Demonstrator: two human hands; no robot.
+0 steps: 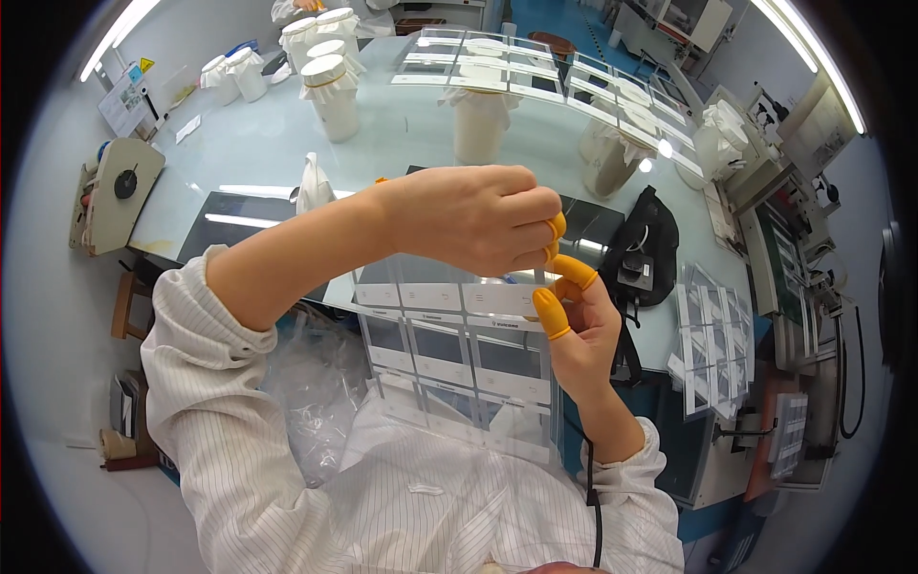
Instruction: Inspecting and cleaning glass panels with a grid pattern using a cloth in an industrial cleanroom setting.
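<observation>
A clear sheet of printed panels (446,360), with white bands and transparent windows in a grid, hangs tilted in front of my chest. My right hand (581,330) grips its upper right corner, with the thumb over the front and the fingers behind. Yellow finger cots cover that thumb and index finger. My left hand (502,222) is closed in a pinch just above the same corner, knuckles up, with yellow cots on its fingertips. Whatever the left fingertips pinch is too small or hidden to make out. The left forearm crosses above the sheet.
On the glass-topped table (402,129) stand several cloth-covered white jars (330,105). More panel sheets (478,62) rest across jars at the back. A black bag (645,244) lies right of my hands, beside a stack of panel sheets (712,340). Clear plastic film (316,383) bunches at lower left.
</observation>
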